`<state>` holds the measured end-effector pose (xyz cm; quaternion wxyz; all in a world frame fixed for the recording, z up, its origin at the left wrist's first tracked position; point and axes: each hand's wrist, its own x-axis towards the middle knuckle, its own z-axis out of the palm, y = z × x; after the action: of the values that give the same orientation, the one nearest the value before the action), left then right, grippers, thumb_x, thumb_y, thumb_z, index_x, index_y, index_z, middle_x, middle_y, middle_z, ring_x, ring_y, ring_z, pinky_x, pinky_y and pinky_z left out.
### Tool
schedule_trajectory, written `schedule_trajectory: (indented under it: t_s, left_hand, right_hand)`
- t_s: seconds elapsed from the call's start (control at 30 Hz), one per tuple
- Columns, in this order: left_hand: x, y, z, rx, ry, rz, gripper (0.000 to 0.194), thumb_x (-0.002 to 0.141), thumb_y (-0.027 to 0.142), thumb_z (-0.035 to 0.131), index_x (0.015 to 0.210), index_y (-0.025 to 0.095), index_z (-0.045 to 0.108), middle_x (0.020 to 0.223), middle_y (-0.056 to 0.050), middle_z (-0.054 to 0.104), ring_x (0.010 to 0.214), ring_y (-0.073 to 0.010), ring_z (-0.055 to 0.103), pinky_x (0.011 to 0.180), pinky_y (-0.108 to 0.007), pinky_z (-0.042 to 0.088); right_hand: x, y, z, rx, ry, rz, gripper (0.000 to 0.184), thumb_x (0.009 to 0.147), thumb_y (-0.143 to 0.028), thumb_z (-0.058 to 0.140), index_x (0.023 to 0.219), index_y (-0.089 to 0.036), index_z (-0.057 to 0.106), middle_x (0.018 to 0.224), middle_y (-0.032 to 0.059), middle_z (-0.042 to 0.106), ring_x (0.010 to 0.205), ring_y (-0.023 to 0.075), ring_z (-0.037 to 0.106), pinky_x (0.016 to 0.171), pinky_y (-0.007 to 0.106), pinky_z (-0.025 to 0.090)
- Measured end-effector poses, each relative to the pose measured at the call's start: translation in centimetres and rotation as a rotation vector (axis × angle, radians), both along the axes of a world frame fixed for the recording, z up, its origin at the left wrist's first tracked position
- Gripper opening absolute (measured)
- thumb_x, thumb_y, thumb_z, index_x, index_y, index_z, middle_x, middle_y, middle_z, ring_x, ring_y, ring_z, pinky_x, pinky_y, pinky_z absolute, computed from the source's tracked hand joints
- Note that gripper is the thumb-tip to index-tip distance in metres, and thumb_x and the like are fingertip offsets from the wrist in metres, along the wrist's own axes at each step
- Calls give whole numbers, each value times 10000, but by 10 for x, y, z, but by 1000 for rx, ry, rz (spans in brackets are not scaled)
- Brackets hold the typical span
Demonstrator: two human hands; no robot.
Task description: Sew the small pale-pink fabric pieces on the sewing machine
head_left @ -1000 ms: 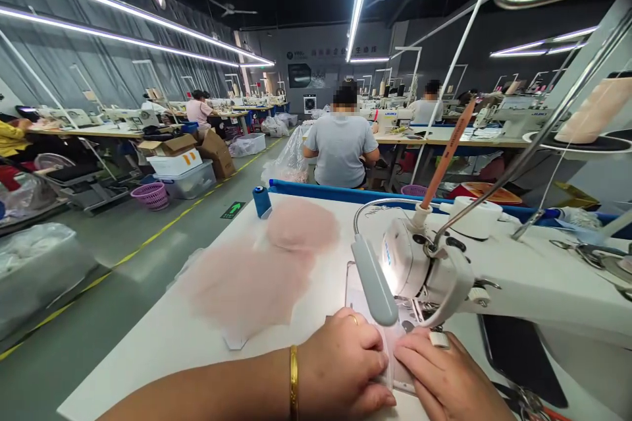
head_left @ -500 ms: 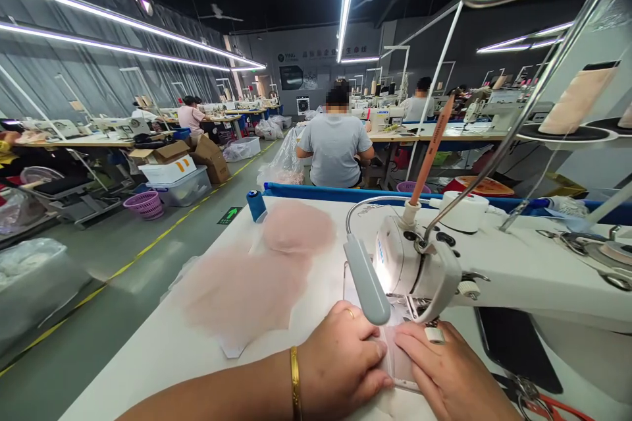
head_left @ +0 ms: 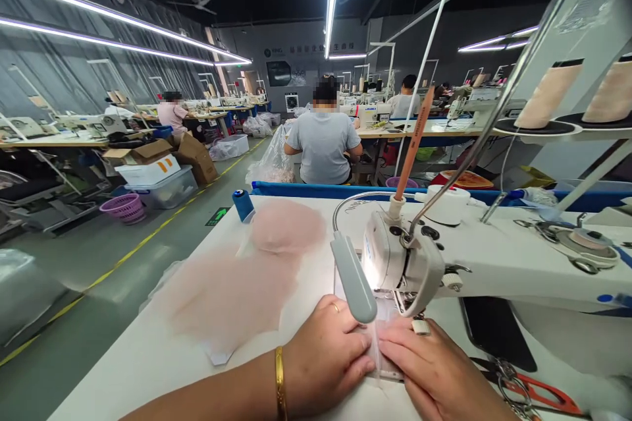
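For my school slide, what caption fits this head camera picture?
Both hands press pink fabric under a white sewing machine.

A white tabletop (head_left: 162,348) carries everything here, edged at the far side by a blue rail. On it lie two stacks of pale pink fabric pieces: a large one (head_left: 222,296) near the left edge and a smaller round one (head_left: 289,226) beyond it. A blue thread spool (head_left: 242,204) stands upright at the far left corner (just beside the smaller stack). A white sewing machine (head_left: 474,263) sits to the right, with red-handled scissors (head_left: 540,394) lying flat near the front right.
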<state>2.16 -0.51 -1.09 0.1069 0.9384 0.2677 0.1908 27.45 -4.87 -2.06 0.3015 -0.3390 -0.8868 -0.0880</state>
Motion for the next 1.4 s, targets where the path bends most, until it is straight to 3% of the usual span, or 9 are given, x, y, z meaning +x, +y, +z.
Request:
schedule_trajectory:
  t_s: [0.13,0.23,0.3,0.37,0.53,0.67,0.8,1.03,1.4]
  left_hand:
    - [-1,-1,0,-30,75,7,219,970,373,755,935,190,640,1040,-43,695,965,-243,648,931,-414,479]
    - [0,2,-5,-64,87,33,590,816,599,881,1179,186,664,1101,-80,677,983,-294,630,945,-452,490]
    - [0,5,-10,-78,65,30,879,663,739,929,1292,194,648,1172,-104,660,1029,-329,614,988,-477,484]
    - [1,8,-15,-88,49,35,966,578,809,935,1280,203,665,1193,-110,649,1054,-343,601,1012,-483,473]
    - [12,9,-20,-104,21,89,593,735,688,931,1017,203,736,1102,-77,658,1037,-297,597,969,-436,458]
    - [20,4,-13,-63,-54,74,305,914,438,842,827,188,691,957,-34,666,945,-233,601,918,-404,431]
    - [15,-5,-4,44,-83,46,123,886,197,726,819,186,623,949,-27,683,910,-215,597,859,-405,405]
    - [2,-14,-9,100,-9,-111,171,973,181,620,803,194,626,876,17,726,845,-182,625,861,-437,371]
    - [6,4,-14,59,-1,-41,164,964,184,661,801,197,654,900,-2,741,856,-195,641,929,-415,395]
  right_hand:
    - [-2,-1,1,-124,-65,41,215,909,-238,725,1119,-276,698,991,-11,791,813,212,697,784,320,575]
    - [-1,0,-6,-171,-142,37,41,985,-270,687,1024,-264,674,925,0,748,762,201,678,738,321,571]
    - [1,1,-14,-217,-109,0,143,1045,-186,556,973,-264,652,877,4,714,772,193,677,731,304,564]
    - [3,2,-20,-267,-15,-32,208,1074,-169,485,985,-269,645,883,12,706,816,191,692,735,291,568]
    - [0,4,-23,-341,203,-61,201,1100,-226,481,997,-285,643,949,7,722,871,180,716,745,271,581]
    - [-4,1,-18,-365,243,-37,219,1094,-220,493,948,-281,644,917,-9,723,842,168,720,753,261,586]
    - [-3,-2,-7,-299,238,-5,167,1071,-201,528,1026,-281,667,992,10,758,914,178,729,805,262,595]
    - [0,-3,-7,-310,22,48,193,1078,-278,555,946,-280,696,850,14,728,778,199,690,744,298,580]
    - [-2,7,-20,-223,6,-4,196,1055,-138,472,1027,-262,622,922,9,731,834,196,715,744,291,577]
